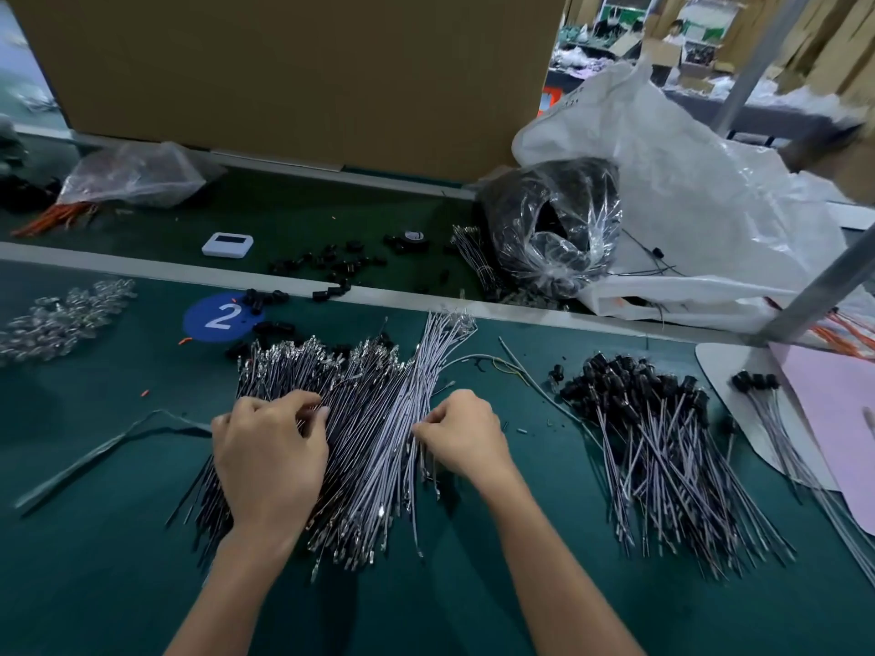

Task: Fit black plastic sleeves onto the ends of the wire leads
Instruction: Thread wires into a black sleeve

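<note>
The fingertips of both hands are tucked under the knuckles, so how many strands each holds cannot be told. The leads themselves are too many and too tangled to count. The left hand (267,447) lies on the left half of the central heap of wire leads (369,419), its fingers curled tightly round a bunch. The right hand (457,430) pinches strands at the heap's right edge with a narrow, closed grip. Three groups of leads lie on the green mat (94,537): this bare heap in the middle, a sleeved pile (663,433) well to its right, and a small sleeved bunch (757,385) at the far right, cut off by the frame's edge. The bare leads are thin grey and dark strands fanned out flat, with small shiny metal terminals at both ends. Loose black sleeves (326,265), short stubby tubes, are scattered beyond the heap near one blue round sticker (220,318) marked 2. A clear bag (554,229) farther back holds a dark mass that is hard to make out.
</note>
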